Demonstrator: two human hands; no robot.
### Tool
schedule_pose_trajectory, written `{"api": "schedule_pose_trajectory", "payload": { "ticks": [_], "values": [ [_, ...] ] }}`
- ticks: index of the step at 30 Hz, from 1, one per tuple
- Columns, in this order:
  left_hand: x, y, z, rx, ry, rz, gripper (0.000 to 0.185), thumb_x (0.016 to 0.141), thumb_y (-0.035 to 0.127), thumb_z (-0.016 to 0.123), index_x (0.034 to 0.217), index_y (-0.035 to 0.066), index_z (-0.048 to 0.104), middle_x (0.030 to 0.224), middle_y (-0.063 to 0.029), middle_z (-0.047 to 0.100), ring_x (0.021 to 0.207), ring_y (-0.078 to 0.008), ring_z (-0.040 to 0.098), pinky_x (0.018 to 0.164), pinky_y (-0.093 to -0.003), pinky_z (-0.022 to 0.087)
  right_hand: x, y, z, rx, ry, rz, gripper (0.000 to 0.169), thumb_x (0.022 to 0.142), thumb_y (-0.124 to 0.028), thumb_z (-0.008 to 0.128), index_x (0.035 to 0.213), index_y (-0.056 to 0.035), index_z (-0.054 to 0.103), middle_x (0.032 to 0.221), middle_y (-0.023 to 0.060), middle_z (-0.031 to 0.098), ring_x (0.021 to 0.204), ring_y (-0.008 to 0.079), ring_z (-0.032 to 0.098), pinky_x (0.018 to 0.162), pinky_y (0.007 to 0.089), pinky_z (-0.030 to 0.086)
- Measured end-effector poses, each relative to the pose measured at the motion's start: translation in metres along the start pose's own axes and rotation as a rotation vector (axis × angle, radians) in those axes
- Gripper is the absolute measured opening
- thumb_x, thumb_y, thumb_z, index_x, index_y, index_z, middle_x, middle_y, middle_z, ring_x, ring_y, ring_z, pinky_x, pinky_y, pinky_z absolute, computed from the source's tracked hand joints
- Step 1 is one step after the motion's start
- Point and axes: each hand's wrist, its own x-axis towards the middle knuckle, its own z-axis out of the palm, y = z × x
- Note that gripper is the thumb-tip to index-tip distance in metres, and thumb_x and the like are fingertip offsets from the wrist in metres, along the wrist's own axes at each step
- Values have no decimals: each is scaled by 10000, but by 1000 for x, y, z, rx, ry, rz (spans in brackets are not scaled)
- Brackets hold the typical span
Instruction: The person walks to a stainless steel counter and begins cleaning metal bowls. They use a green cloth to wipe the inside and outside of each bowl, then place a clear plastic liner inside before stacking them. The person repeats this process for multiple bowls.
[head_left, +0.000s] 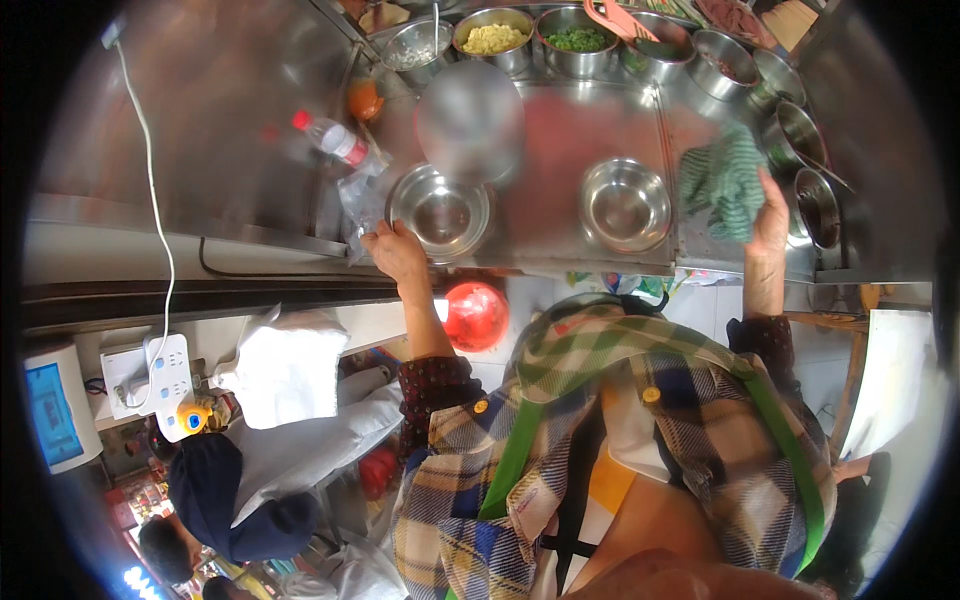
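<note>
My right hand (769, 217) holds a green striped cloth (720, 180) over the right part of the steel counter (630, 262). At the counter's front left, my left hand (397, 255) has its fingers curled beside the rim of a steel bowl (442, 214). A clear plastic bag (360, 199) lies against those fingers; whether they grip the bag or the bowl is hidden. A second steel bowl (626, 206) stands between my hands. Behind the left bowl is a blurred, round grey disc (469, 120). A plastic bottle with a red cap (337, 141) lies beyond the bag.
Steel containers line the back and right, including one of yellow food (493, 39), one of chopped greens (576, 40) and one with pink tongs (622, 21). An orange item (365, 100) sits back left. Below are a red bucket (475, 319), a power strip (171, 375) and people nearby.
</note>
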Motion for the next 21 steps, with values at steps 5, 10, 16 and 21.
{"api": "schedule_pose_trajectory", "payload": {
  "ticks": [5, 10, 16, 21],
  "values": [
    [-3, 61, -63, -626, -74, -131, 263, 827, 132, 512, 1016, -47, 543, 600, -213, 513, 489, -181, 445, 476, -337, 381, -5, 57, 68, 155, -107, 371, 286, 828, -177, 494, 1035, 17, 524, 1003, 114, 587, 886, 228, 573, 822, 346, 440],
    [-42, 140, -104, -714, -186, -111, 183, 809, 123, 537, 968, 36, 557, 641, -117, 543, 491, -143, 458, 485, -291, 405, -7, 141, 94, 129, -94, 439, 288, 799, -152, 534, 1042, 2, 513, 1038, 94, 561, 878, 207, 565, 792, 331, 446],
    [-60, 153, -101, -775, -101, 164, 352, 779, 19, 529, 1129, 7, 489, 788, -186, 592, 630, -272, 605, 557, -328, 471, -2, 181, 109, -920, -661, -74, 247, 732, -100, 568, 964, -19, 542, 941, 109, 585, 831, 242, 570, 742, 354, 444],
    [-40, 118, -112, -652, 27, 212, 232, 813, 78, 520, 1027, -7, 548, 627, -126, 574, 515, -174, 557, 476, -299, 420, 16, 147, 114, -1858, -1017, -135, 375, 614, -106, 611, 973, -16, 544, 898, 187, 581, 815, 334, 569, 728, 378, 457]
  ]
}}
